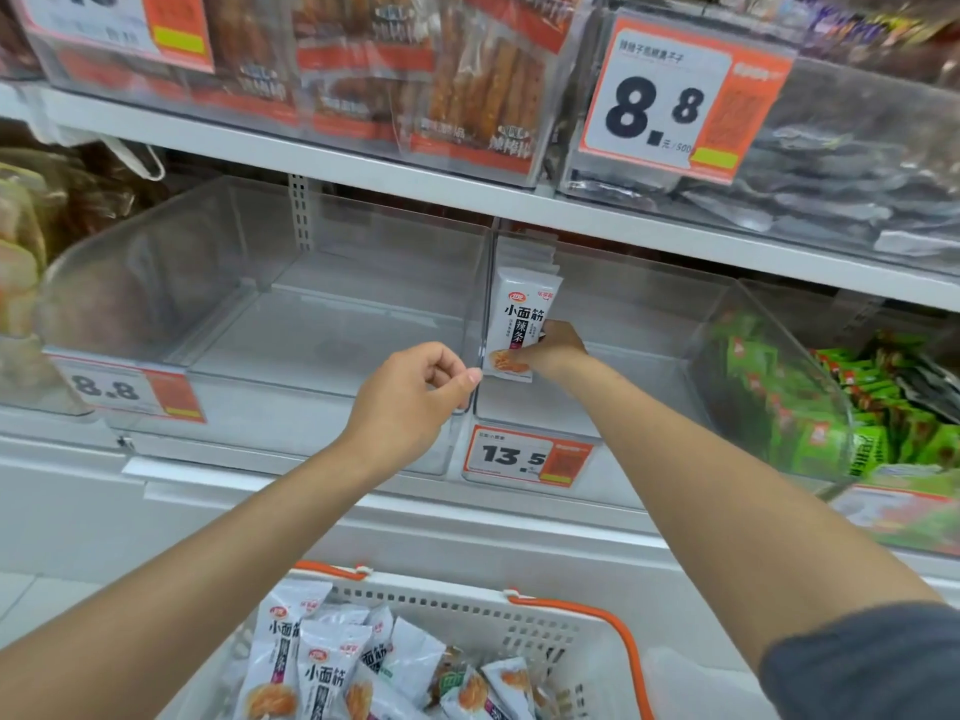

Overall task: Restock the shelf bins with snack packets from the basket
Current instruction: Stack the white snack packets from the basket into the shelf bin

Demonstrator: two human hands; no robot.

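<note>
The fingers (546, 331) of the right hand (553, 350) are curled round the lower part of a stack of packets (524, 309). The stack is held upright. Its packets are white with black lettering, and several top edges are seen one behind another, but their number cannot be counted. The stack is kept inside the right bin (649, 366), close against that bin's left wall.

Just left of that wall, the left hand (410, 392) is raised with its fingers loosely curled and its thumb tip at the front edge of the wall. Whether anything is pinched there cannot be told.

Two clear bins stand side by side on the middle shelf, the right bin and the left bin (311, 314). One price tag is fixed to each front. The tag marked 13.5 (524, 456) is on the right bin and the small tag marked 8.8 (127, 389) is on the left one. Further right, a third bin of green packets (831, 423) is seen.

On the upper shelf (363, 168), bins of brown stick snacks and dark packets are stored, with one large tag marked 8.8 (675, 101).

Near the person, one white basket (467, 589) with orange handles is seen. At least six loose packets (327, 667) of the same white kind are piled in it.
</note>
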